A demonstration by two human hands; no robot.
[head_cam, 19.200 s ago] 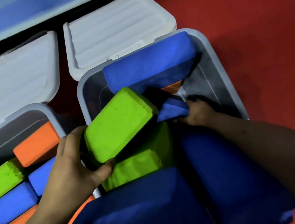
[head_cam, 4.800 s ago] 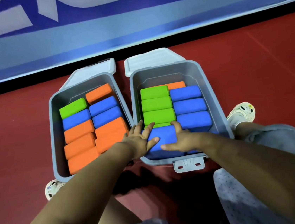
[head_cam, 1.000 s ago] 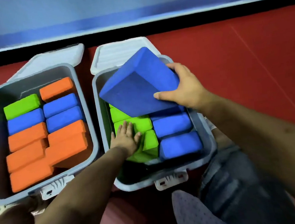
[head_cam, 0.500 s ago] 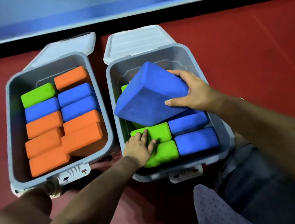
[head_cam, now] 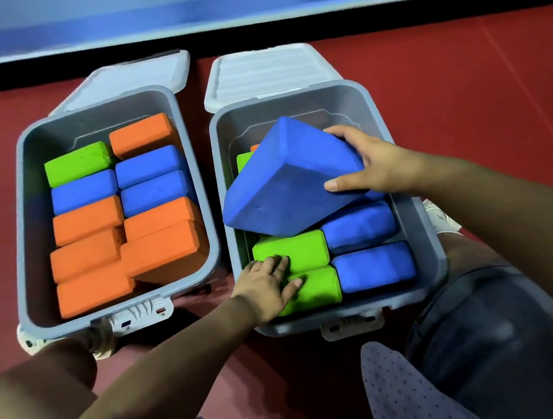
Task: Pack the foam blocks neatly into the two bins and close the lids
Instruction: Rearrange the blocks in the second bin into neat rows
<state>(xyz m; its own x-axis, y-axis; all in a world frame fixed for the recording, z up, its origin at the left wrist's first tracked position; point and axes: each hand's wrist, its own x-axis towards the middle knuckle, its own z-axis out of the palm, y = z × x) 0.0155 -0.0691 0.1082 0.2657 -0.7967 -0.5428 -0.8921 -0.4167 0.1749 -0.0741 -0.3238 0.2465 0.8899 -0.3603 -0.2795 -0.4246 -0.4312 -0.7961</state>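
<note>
Block (head_cam: 285, 177) of blue foam, large and tilted, is hanging over the middle of the right bin (head_cam: 422, 227), one corner pointing far and up, its low edge resting on or just above the packed blocks beneath. The right hand (head_cam: 371, 164) is gripping it from the right side, fingers (head_cam: 345, 132) curled over the far upper edge and thumb pressing the near face. The block's long axis is running from near-left to far-right, skewed against the rows below, which are lying left to right. The left hand (head_cam: 270, 284) is pressing flat, fingers straight and spread, on the green blocks (head_cam: 303, 258) in the bin's near-left corner, holding nothing. Two blue blocks (head_cam: 369, 250) are sitting just beside them on the right. The left hand is lying near and below the held block; the right hand alone is carrying it, so turning the block square to the rows probably falls to that hand. The left bin (head_cam: 24, 217) is standing filled with orange, blue and green blocks. Both lids (head_cam: 263, 73) are lying open at the far side, on the red floor (head_cam: 478, 83).
</note>
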